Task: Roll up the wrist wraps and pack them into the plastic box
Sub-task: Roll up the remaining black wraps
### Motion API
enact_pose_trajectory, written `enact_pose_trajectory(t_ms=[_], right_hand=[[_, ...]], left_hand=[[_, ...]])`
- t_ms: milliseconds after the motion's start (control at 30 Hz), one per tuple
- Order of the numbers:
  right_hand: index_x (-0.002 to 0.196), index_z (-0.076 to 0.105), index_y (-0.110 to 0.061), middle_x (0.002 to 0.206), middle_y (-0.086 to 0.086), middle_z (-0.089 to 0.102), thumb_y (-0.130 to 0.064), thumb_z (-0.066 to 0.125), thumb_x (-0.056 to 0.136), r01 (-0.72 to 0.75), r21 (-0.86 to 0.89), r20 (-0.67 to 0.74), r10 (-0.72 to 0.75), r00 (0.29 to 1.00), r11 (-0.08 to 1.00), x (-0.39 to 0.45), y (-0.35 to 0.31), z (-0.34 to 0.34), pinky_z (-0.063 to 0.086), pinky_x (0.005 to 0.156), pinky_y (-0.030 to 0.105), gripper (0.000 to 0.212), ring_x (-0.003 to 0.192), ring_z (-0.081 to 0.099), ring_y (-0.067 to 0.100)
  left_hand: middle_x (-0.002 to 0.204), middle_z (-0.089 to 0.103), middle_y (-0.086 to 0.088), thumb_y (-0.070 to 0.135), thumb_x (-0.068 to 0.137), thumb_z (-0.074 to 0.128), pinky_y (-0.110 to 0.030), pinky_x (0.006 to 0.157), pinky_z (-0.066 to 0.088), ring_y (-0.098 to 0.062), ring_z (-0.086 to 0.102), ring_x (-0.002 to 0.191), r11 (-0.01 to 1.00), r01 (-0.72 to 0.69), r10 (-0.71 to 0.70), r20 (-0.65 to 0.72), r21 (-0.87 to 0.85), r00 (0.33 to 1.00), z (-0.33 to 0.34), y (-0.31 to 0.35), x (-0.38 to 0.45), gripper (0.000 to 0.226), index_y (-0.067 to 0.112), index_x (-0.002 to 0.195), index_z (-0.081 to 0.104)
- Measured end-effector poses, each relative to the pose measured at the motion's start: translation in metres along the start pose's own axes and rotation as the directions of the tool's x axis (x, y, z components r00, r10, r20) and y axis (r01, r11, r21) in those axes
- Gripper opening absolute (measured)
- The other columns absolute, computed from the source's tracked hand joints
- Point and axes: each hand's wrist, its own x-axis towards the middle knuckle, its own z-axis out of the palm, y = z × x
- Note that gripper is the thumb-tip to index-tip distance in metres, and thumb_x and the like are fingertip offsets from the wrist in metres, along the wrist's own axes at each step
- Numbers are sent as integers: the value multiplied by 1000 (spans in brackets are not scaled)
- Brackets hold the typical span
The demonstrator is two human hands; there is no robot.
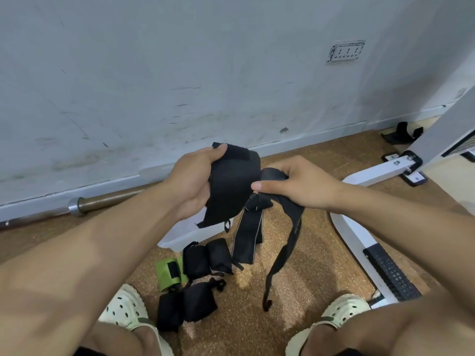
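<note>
holding one black wrist wrap [231, 186] up between them, both hands are busy in the middle of the view. the left hand [192, 181] grips the broad end of it, fingers curled over the top edge and thumb underneath. the right hand [295, 183] pinches the narrower run of the same strap, and the loose tail [280, 258] hangs down from that hand almost to the floor [308, 265]. the strap looks bunched and bent rather than wound, so the rolling of this one seems barely started, though the blur makes that hard to settle.

below the hands, another black wrap [246, 237] lies unrolled on the floor, to the right of the plastic box [185, 232]. the box sits on the floor under the left hand, partly hidden by the held wrap; what shows of its inside looks bare, so nothing appears packed yet.

nearer the person, a cluster of finished rolls lies beside the box and not in it: two black rolls [205, 258] side by side, a green roll [168, 273] to their left, and two more black rolls [185, 307] nearest the feet.

my reading: five wraps are rolled, one is in hand, one waits flat on the floor, and the packing of all of them into the box is yet to be done.
</note>
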Motion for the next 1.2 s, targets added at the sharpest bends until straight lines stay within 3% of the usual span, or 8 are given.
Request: enact_pose_trajectory(t_ms=[133,300,500,600,733,933,1133,1200], right_hand=[[96,79,-16,90,2,81,-27,75,93,-40,300,-114,77,990,953,1,-12,1,57,76,26,12,84,78,17],[105,77,-3,98,13,80,-25,73,95,-119,581,-149,249,957,805,8,-16,-6,59,64,25,24,82,77,23],[94,78,-8,79,6,79,-30,69,98,-197,470,-141,294,946,861,10,-6,-7,53,57,21,24,65,73,14],[93,78,-18,74,-8,78,-25,67,100,-210,370,-122,271,955,905,8,-4,-10,49,52,12,14,63,72,4],[113,78,-38,103,-21,77,-36,62,102,-228,91,-101,236,966,970,6,-5,-14,50,70,6,20,93,72,-4],[120,76,-26,105,-11,79,-31,56,105,-163,24,-58,164,985,986,0,-7,-16,57,94,28,26,99,74,5],[108,72,-7,98,10,80,-22,59,103,-64,49,1,64,998,997,-6,-7,-25,62,89,40,21,94,77,26],[104,69,-4,95,14,78,-24,63,98,-44,21,59,43,997,999,-9,-8,-32,60,80,33,23,90,76,26]], left_hand=[[119,75,-6,33,101,59,-41,98,56,-24,71,112,997,-32,18,184,74,983,-1,-2,-1,37,14,132,64],[115,77,3,17,93,71,-32,85,59,-17,73,107,952,-47,-20,215,302,977,1,-16,-4,35,21,128,66],[104,77,-3,21,89,79,-31,60,61,-22,76,87,977,-55,68,-53,204,996,1,-16,-2,32,21,119,67],[103,77,-7,19,90,78,-42,68,64,-28,77,86,980,-22,38,-80,197,996,0,-13,-1,35,21,122,64],[107,76,-11,11,97,68,-32,59,62,-24,76,86,996,-4,11,-90,84,996,-3,-8,-2,27,16,123,64],[115,71,-17,-6,99,52,-23,40,51,-26,69,76,998,63,-63,5,-8,998,-2,2,-9,30,5,126,60],[115,75,-16,3,100,58,-38,90,61,-27,74,102,996,26,-30,-37,-85,999,-4,-2,1,23,0,122,65],[116,74,-13,7,104,53,-38,87,62,-27,74,103,998,-2,-2,-54,-66,999,-5,-2,3,23,5,124,63]])
